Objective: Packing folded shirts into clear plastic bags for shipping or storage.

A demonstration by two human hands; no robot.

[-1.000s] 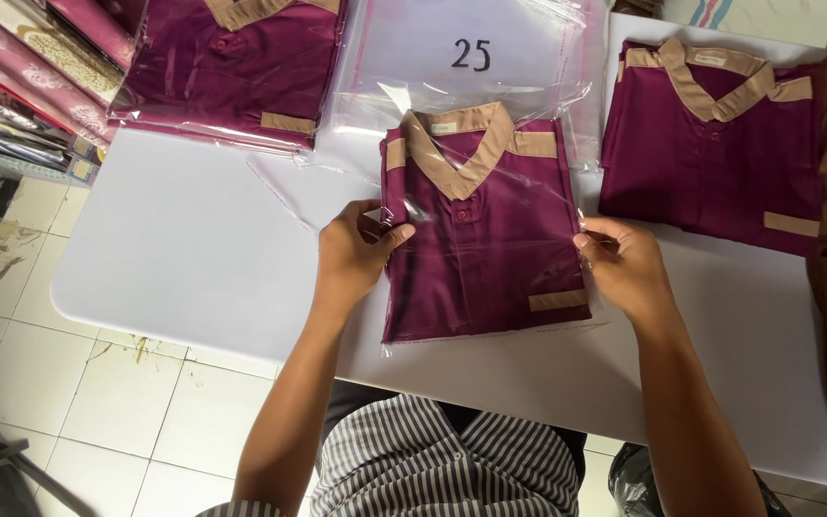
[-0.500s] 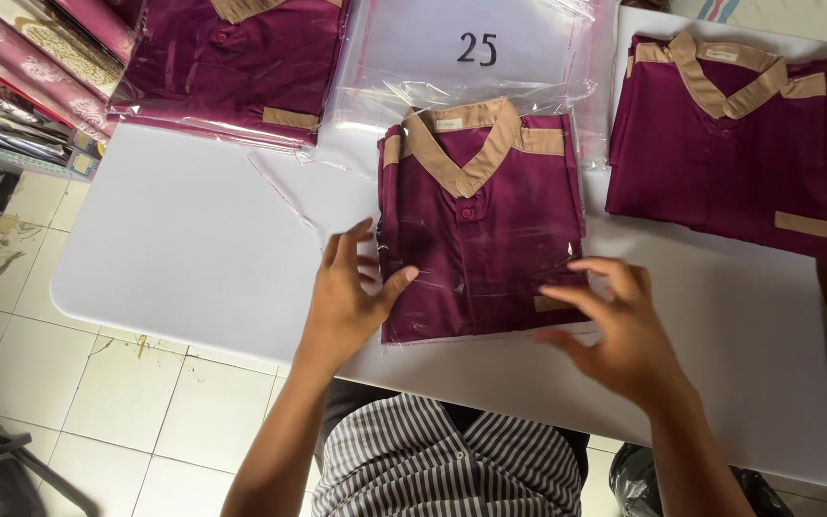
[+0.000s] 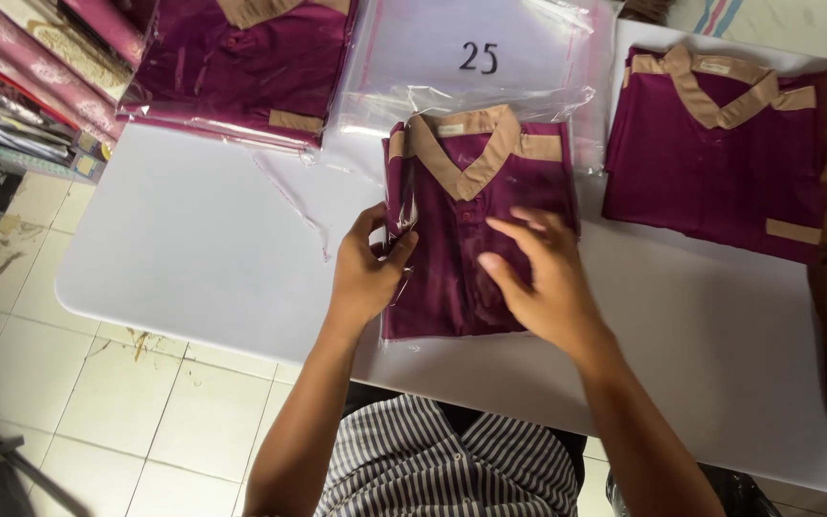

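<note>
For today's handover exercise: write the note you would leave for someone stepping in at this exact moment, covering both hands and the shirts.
Left hand: gripping the left edge of the folded maroon shirt in its clear bag.
Right hand: flat on the shirt front, open.
Done: shirt is inside the bag, on the white table.
Left: the bag mouth at the collar looks unsealed.
Nearby: bagged shirts upper left, unbagged shirt right.

Motion-blurred right hand (image 3: pixel 538 278) fingers (image 3: pixel 528 222); bagged shirt stack (image 3: pixel 241 67) cropped at the top edge.
</note>
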